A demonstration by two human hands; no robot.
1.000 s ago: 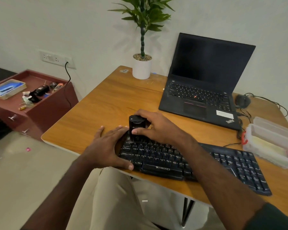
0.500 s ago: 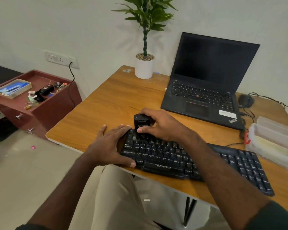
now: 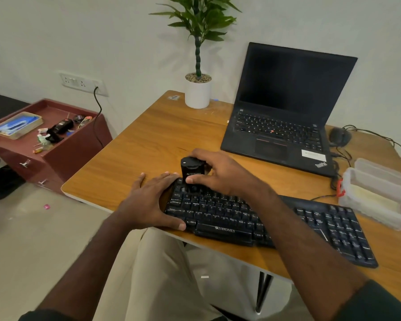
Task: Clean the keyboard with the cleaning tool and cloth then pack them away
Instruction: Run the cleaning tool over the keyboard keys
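From the head view, your right hand (image 3: 220, 174) is wrapped round the small black cylindrical cleaning tool (image 3: 192, 170), thumb on its near face and fingers curled behind, standing it upright on the top-left keys of the black corded keyboard (image 3: 259, 220) at the centre of the frame. Your left hand (image 3: 148, 201) lies flat with straight fingers over the keyboard's left end, thumb along its front edge, holding nothing. The keyboard sits at the near edge of the wooden counter (image 3: 148, 144); the cleaning step looks early, with most rows untouched.

To do this well, press down with the left palm so the board does not slide off the near edge. Hold the tool upright and work along one row at a time toward the right of the frame, so loosened dirt is not pushed back over cleaned keys. Watch the cable near the clear plastic box (image 3: 377, 195) at the right edge; I judge that box is where the tool goes afterwards. No cloth is clearly visible.
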